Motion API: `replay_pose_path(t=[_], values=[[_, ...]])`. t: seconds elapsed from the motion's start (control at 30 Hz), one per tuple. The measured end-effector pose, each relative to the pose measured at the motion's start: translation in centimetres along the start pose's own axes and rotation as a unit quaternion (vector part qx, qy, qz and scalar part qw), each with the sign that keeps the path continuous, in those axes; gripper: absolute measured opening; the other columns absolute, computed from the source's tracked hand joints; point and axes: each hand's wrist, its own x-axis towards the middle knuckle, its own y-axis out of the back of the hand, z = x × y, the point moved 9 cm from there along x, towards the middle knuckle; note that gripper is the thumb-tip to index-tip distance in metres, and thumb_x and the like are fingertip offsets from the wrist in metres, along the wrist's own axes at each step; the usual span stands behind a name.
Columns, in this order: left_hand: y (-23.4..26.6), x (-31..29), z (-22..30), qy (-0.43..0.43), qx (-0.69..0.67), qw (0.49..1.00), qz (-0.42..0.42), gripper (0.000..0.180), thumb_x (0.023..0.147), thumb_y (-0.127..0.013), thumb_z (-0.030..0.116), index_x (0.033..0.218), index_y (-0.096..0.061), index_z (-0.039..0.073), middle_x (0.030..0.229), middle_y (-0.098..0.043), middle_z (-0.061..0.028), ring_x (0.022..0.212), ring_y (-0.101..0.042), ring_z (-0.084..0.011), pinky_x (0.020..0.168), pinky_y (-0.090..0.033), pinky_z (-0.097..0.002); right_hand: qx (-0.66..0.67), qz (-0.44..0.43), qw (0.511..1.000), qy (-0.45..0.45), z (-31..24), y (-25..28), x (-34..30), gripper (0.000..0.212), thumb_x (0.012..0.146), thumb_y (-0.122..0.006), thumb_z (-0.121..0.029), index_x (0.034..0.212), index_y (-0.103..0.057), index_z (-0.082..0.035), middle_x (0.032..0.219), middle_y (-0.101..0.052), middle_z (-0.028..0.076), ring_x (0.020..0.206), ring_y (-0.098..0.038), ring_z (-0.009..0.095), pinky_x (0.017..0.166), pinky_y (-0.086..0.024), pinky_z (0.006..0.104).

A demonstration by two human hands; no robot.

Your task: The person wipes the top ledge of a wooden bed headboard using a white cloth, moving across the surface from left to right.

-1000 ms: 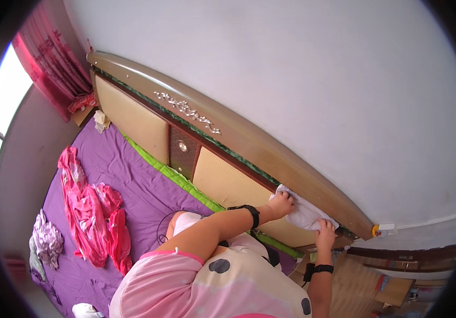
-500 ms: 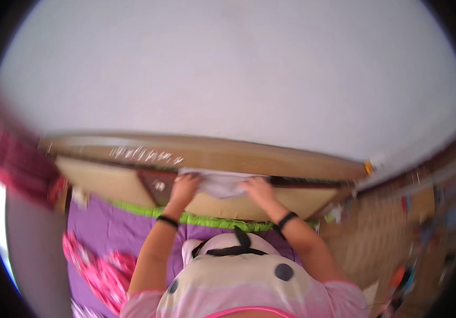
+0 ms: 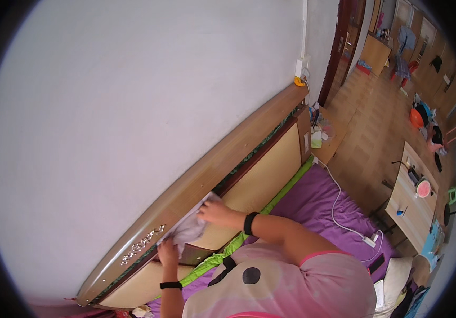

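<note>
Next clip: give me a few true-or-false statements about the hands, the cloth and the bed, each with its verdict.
1. Both hands are on a pale cloth against the wooden headboard. True: the right hand is at its upper end, the left hand at its lower end.
2. The bed sheet is blue. False: it is purple, with a green edge.
3. Each wrist wears a black band. True.
4. A white cable lies on the sheet. True.
5. The right hand holds a spray bottle. False: it rests only on the cloth.
</note>
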Motion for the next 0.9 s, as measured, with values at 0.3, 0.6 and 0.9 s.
replay_pose_path(t=[0.3,0.6,0.9], values=[[-0.5,8.9,21.4,-0.181,-0.001,0.982,0.050,0.040,0.077,-0.063,0.018,0.117,-0.058,0.016,0.114,-0.062,-0.0126,0.094,-0.060,-0.0382,0.079,-0.050,-0.0464,-0.034,-0.009,0.990,-0.139,18.3,7.5,-10.1,0.018,0.079,-0.051,-0.016,0.095,-0.059,-0.015,0.100,-0.059,0.003,0.099,-0.055,0.023,0.083,-0.048,0.0363],[-1.0,17.0,40.6,-0.294,0.014,0.955,0.036,0.041,0.080,-0.056,0.011,0.121,-0.055,0.013,0.108,-0.059,-0.0144,0.094,-0.060,-0.0379,0.077,-0.053,-0.0459,-0.064,-0.007,0.960,-0.274,35.3,14.8,-19.4,0.026,0.080,-0.051,-0.011,0.103,-0.061,-0.015,0.115,-0.059,0.006,0.111,-0.052,0.028,0.096,-0.043,0.0368],[-1.4,18.9,46.6,-0.318,0.057,0.946,0.025,0.047,0.078,-0.057,0.005,0.124,-0.049,0.009,0.113,-0.054,-0.0146,0.097,-0.058,-0.0360,0.075,-0.055,-0.0427,-0.027,-0.022,0.951,-0.306,41.5,15.6,-22.9,0.026,0.081,-0.052,-0.011,0.105,-0.060,-0.015,0.116,-0.056,0.006,0.110,-0.052,0.029,0.093,-0.045,0.0364]])
